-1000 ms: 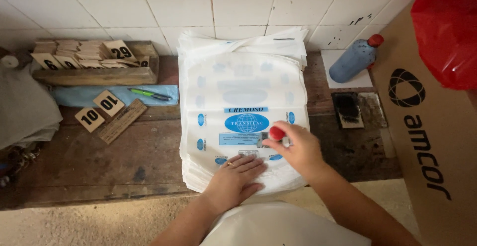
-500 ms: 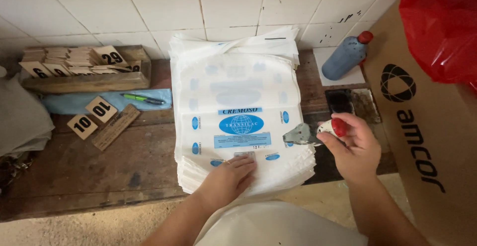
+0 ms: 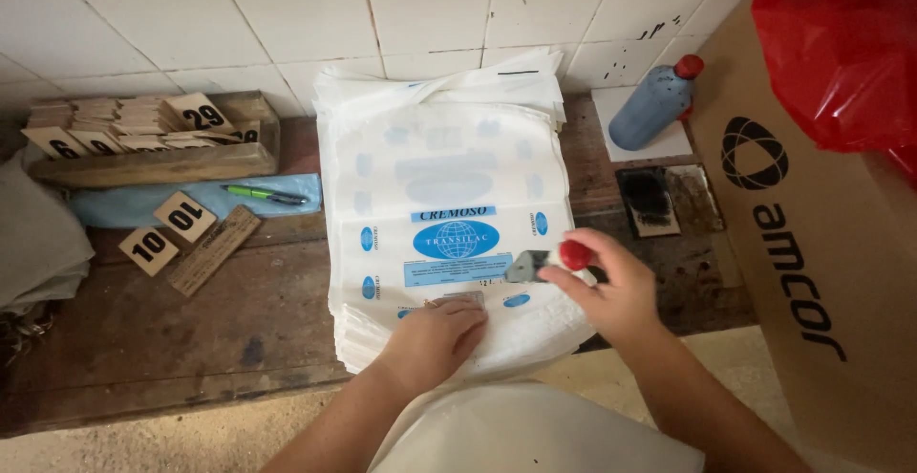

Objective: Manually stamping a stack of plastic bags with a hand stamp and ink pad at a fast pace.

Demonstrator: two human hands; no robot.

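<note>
Stamp held over the bag stack, left hand pressing the top bag flat.

My right hand grips a red-knobbed hand stamp, fingers closed narrowly around the knob, with its plate tilted just above the top bag, right of the blue oval print. My left hand lies flat, fingers extended, on the near edge of the stack of white printed bags, which sits mid-bench and overhangs the near edge. The surface is a worn, stained wooden bench against a white tiled wall. Far left: a wooden tray of number tiles; near it, loose number tiles and a green pen. Right of the stack: a black ink pad, a blue bottle with a red cap, a cardboard box and a red plastic bag.
</note>
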